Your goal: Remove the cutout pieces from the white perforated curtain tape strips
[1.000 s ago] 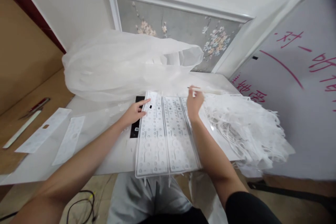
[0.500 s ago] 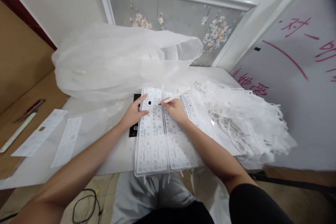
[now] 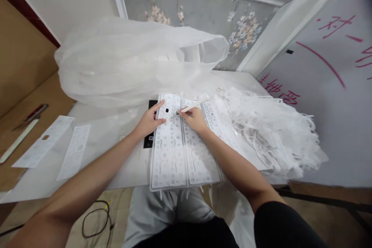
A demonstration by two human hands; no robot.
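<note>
A white plastic sheet [image 3: 171, 159] with rows of small round and curved cut-outs lies before me, near the table's front edge. My left hand [image 3: 147, 123] rests at its left side with thumb and fingers spread, on either side of a small black square [image 3: 167, 110]. In my right hand [image 3: 196, 120] is a slim white pen-like tool [image 3: 194, 105], pinched between the fingers. Its dark tip meets the sheet just right of that square; the exact kind of tool is unclear. A black strip [image 3: 147, 143] shows from under the sheet's left edge.
A large translucent bag [image 3: 116, 62] lies behind the sheet. To the right is a heap of white plastic strips [image 3: 270, 131]. At the left are two white cut pieces [image 3: 45, 143], a red-handled tool [image 3: 35, 113] and a pale flat stick [image 3: 20, 141]. A whiteboard [image 3: 319, 131] stands right.
The whole view has shifted slightly. The white tool now leans back at a different angle, with more of its length showing. My left hand stays spread on the sheet.
</note>
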